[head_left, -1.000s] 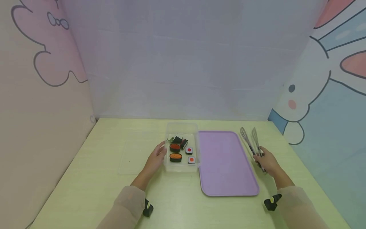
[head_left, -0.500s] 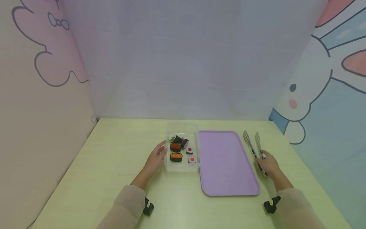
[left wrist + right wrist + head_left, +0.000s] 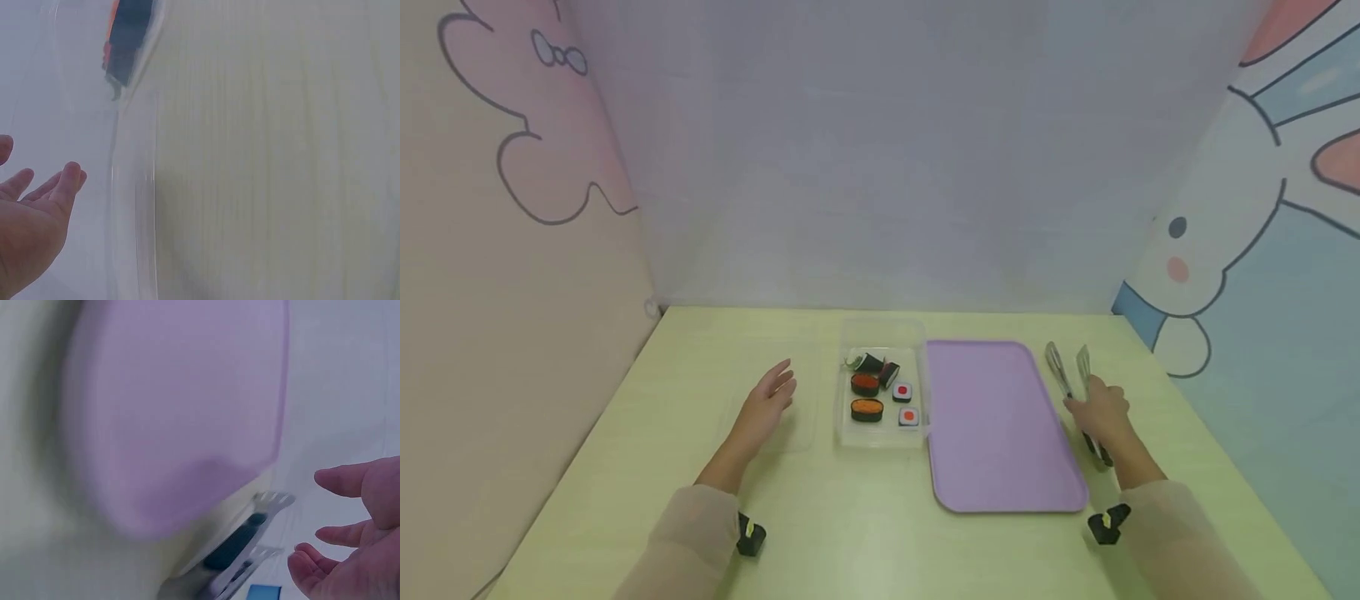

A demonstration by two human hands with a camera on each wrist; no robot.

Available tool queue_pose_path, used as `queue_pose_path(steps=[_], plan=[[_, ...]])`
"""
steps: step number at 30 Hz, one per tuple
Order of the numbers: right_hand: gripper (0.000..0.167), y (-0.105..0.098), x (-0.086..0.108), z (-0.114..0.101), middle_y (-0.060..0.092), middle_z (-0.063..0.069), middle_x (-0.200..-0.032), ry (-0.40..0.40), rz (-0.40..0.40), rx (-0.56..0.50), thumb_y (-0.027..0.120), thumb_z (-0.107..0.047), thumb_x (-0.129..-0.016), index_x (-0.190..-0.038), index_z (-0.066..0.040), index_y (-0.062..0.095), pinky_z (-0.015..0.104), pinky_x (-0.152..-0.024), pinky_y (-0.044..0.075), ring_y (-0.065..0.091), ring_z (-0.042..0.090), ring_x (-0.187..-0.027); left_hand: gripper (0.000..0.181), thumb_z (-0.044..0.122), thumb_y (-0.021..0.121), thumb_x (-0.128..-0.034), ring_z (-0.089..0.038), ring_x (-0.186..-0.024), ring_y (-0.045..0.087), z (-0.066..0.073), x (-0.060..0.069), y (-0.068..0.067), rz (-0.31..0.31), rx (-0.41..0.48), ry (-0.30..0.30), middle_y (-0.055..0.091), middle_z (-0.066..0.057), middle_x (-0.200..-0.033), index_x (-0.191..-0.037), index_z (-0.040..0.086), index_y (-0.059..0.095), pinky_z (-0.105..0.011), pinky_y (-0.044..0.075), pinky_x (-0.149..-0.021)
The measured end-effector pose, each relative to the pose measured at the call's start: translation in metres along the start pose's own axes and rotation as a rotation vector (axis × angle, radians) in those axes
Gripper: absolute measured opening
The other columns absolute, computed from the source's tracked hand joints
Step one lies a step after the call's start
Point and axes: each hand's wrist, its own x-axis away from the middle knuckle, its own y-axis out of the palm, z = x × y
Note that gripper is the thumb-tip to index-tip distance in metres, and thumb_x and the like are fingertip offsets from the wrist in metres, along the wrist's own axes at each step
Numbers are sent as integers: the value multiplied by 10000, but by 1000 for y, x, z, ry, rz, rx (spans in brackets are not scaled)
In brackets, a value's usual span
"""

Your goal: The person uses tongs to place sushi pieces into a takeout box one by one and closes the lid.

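Observation:
My left hand (image 3: 762, 408) hovers over a clear flat lid (image 3: 802, 417), left of the clear box (image 3: 883, 437); in the left wrist view the hand (image 3: 34, 231) has its fingers apart, holding nothing. Inside the box lie several toy sushi pieces, among them an orange-topped one (image 3: 867, 410) and a red-topped one (image 3: 865, 385). Over the metal tongs (image 3: 1056, 367) is my right hand (image 3: 1102, 414), hiding part of them. Seen from the right wrist, that hand (image 3: 359, 534) is spread beside the tongs (image 3: 236, 547), with a gap between.
A purple tray (image 3: 1000, 425) lies between the box and the tongs, its left edge against or close to the box. A plain wall (image 3: 887, 167) stands behind the table, and printed walls rise on both sides.
My left hand has moved left, off the box's side to above the lid. The right hand has let go of the tongs, which shifted slightly right in the head view.

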Motion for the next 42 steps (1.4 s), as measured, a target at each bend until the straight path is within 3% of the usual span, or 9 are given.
queue_pose_path(steps=[10, 15, 19, 26, 33, 42], plan=[[625, 25, 12, -127, 360, 360, -1358, -273, 19, -147, 540, -153, -990, -1482, 88, 241, 574, -1018, 365, 375, 482, -1262, 563, 319, 366, -1070, -436, -1361, 313, -3, 8, -38, 69, -148, -22, 277, -226, -1537, -1538, 44, 215, -583, 270, -1086], [613, 51, 23, -185, 387, 304, -1387, -325, -23, -223, 572, -163, -986, -1495, 20, 285, 529, -1029, 383, 407, 415, -1284, 575, 327, 370, -1066, -431, -1391, 250, -5, 7, -48, 90, -196, -58, 245, -236, -1547, -1537, 36, 214, -582, 299, -1071], [623, 74, 28, -219, 408, 256, -1388, -349, -61, -267, 601, -197, -980, -1502, -21, 310, 504, -1019, 403, 425, 372, -1279, 585, 337, 363, -1065, -442, -1395, 231, -6, 6, -55, 102, -225, -108, 212, -246, -1555, -1541, 41, 198, -601, 267, -1079], [614, 113, 36, -258, 404, 212, -1405, -382, -155, -312, 581, -238, -997, -1516, -67, 301, 467, -984, 441, 448, 346, -1258, 610, 336, 371, -1057, -466, -1393, 207, -11, 3, -63, 106, -230, -163, 183, -275, -1552, -1540, 19, 173, -623, 238, -1080], [619, 148, 49, -291, 356, 201, -1482, -370, -214, -321, 569, -266, -997, -1523, -93, 292, 507, -1038, 382, 393, 366, -1323, 620, 305, 379, -1057, -499, -1384, 186, -21, 1, -70, 115, -235, -203, 155, -311, -1542, -1539, 1, 138, -623, 218, -1086], [644, 190, 56, -310, 355, 197, -1493, -345, -246, -332, 596, -236, -985, -1512, -30, 290, 459, -1073, 354, 353, 340, -1361, 625, 303, 387, -1056, -505, -1361, 233, -30, -1, -72, 126, -225, -222, 170, -321, -1532, -1534, -17, 140, -607, 251, -1081]])
